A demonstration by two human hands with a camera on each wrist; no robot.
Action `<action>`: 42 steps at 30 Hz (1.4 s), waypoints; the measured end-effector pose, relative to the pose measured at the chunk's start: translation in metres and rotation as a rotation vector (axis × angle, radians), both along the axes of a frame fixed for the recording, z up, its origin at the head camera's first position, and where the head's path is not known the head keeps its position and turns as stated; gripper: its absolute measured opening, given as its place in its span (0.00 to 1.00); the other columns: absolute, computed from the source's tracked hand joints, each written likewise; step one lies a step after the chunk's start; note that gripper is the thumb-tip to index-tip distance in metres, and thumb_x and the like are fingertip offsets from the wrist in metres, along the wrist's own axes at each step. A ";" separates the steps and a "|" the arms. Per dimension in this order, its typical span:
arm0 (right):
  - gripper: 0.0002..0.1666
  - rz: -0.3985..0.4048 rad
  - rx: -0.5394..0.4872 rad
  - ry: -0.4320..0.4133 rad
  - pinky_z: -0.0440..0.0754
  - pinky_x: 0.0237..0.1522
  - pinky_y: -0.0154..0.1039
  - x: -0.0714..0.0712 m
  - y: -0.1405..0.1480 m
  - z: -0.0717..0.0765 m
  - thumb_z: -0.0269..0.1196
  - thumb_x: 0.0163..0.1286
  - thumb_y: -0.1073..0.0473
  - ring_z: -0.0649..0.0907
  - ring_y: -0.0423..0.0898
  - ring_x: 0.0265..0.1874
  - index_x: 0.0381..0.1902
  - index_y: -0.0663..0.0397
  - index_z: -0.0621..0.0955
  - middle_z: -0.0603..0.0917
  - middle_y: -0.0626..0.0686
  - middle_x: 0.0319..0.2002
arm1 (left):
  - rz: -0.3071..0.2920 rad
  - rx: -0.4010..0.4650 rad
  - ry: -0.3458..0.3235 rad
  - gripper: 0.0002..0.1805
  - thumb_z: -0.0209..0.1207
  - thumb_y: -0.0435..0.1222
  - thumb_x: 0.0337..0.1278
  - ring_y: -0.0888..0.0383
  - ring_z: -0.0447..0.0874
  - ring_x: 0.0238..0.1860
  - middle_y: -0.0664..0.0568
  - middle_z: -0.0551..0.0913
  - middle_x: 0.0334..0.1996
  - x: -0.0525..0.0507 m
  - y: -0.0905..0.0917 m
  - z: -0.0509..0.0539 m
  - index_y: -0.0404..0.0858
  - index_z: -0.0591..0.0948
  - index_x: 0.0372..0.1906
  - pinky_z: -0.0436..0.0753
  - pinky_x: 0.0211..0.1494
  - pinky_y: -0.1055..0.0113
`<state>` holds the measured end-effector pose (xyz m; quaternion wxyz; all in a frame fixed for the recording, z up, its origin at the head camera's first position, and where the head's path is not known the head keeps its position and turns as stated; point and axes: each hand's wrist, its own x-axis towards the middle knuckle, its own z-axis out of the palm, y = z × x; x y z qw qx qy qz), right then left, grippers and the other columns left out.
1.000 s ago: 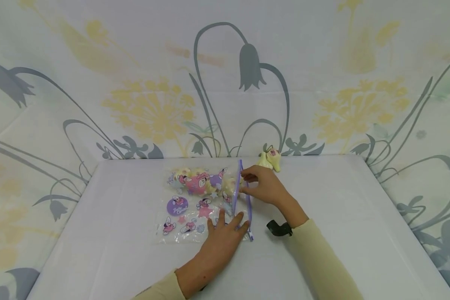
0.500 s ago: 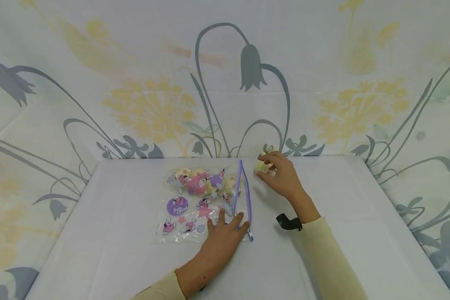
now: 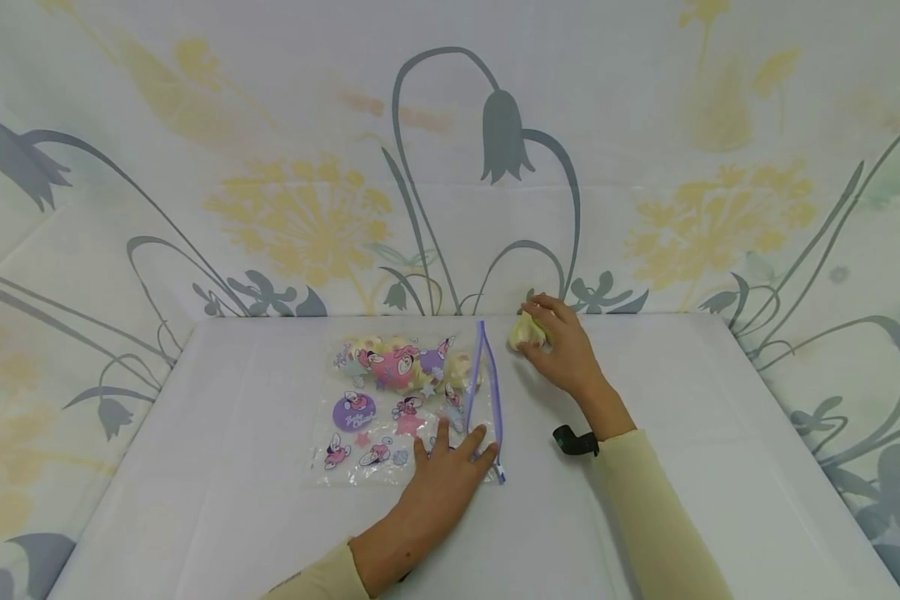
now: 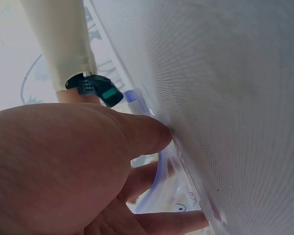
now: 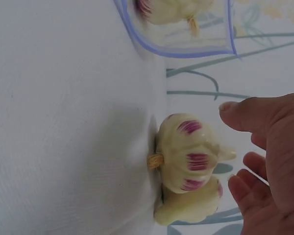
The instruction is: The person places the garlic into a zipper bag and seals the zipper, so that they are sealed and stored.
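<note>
- Nearest me, the left hand (image 3: 450, 473) rests on the bag, fingers spread and gripping nothing, holding down a corner by the mouth.
- Under and ahead of it lies the clear bag (image 3: 408, 408), its purple zip (image 3: 497, 392) parted between the 2 hands.
- Beyond the left hand, inside the bag, there's a row of pale garlic (image 3: 461, 369); I can't count it through the print.
- Farther out, the right hand (image 3: 566, 352) is cupped half open at 2 loose bulbs (image 5: 188, 156); from its wrist I see a gap, so no grip yet.
- I'd judge the bagging well along: several pieces in, these 2 left, then the zip to shut.
- Past both hands hangs the flowered cloth (image 3: 307, 208).
</note>
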<state>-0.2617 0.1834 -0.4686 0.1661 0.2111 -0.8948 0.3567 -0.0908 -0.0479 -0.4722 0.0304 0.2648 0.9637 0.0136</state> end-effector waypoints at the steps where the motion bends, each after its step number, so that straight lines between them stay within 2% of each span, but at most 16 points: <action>1: 0.36 0.005 0.008 -0.014 0.67 0.74 0.65 -0.001 0.000 -0.002 0.76 0.63 0.69 0.68 0.65 0.76 0.69 0.65 0.79 0.73 0.66 0.73 | 0.001 0.004 -0.004 0.30 0.65 0.31 0.71 0.27 0.68 0.74 0.52 0.72 0.76 0.000 0.000 0.000 0.54 0.79 0.73 0.80 0.59 0.28; 4: 0.36 0.020 0.039 -0.028 0.66 0.74 0.65 -0.003 0.001 -0.006 0.75 0.62 0.69 0.66 0.66 0.77 0.69 0.63 0.79 0.72 0.67 0.74 | 0.000 0.006 -0.015 0.30 0.65 0.32 0.71 0.27 0.68 0.75 0.51 0.71 0.77 0.001 -0.001 0.000 0.54 0.78 0.74 0.79 0.60 0.28; 10: 0.33 0.057 0.086 0.060 0.62 0.76 0.65 -0.007 0.001 -0.012 0.77 0.58 0.71 0.71 0.70 0.70 0.63 0.67 0.83 0.77 0.70 0.66 | -0.006 -0.007 -0.019 0.31 0.66 0.33 0.71 0.27 0.67 0.75 0.51 0.71 0.77 0.000 -0.001 0.000 0.55 0.77 0.75 0.79 0.60 0.28; 13: 0.32 0.073 0.094 0.076 0.59 0.77 0.65 -0.007 -0.001 -0.013 0.77 0.57 0.71 0.72 0.70 0.68 0.61 0.68 0.84 0.79 0.70 0.63 | -0.007 -0.008 -0.022 0.31 0.68 0.34 0.70 0.27 0.67 0.75 0.51 0.71 0.77 0.000 -0.001 0.001 0.55 0.77 0.75 0.79 0.60 0.28; 23: 0.29 0.080 0.161 0.037 0.72 0.70 0.60 -0.004 -0.006 -0.016 0.74 0.59 0.74 0.76 0.66 0.65 0.61 0.64 0.85 0.79 0.68 0.64 | -0.012 -0.001 -0.010 0.30 0.66 0.33 0.71 0.27 0.67 0.75 0.51 0.71 0.77 0.000 -0.001 0.000 0.54 0.78 0.74 0.79 0.59 0.28; 32: 0.29 0.069 0.196 0.026 0.74 0.70 0.59 -0.002 -0.008 -0.016 0.74 0.61 0.73 0.77 0.65 0.66 0.62 0.63 0.84 0.78 0.67 0.64 | -0.015 -0.008 0.001 0.30 0.67 0.34 0.70 0.27 0.68 0.74 0.51 0.71 0.77 0.000 -0.003 -0.001 0.54 0.78 0.74 0.80 0.59 0.28; 42: 0.30 0.074 0.172 0.030 0.76 0.67 0.59 0.008 -0.008 -0.006 0.76 0.60 0.71 0.79 0.63 0.62 0.62 0.62 0.84 0.80 0.65 0.61 | -0.009 -0.008 0.010 0.29 0.66 0.34 0.71 0.28 0.69 0.74 0.51 0.72 0.76 0.001 -0.002 -0.001 0.55 0.78 0.73 0.80 0.59 0.28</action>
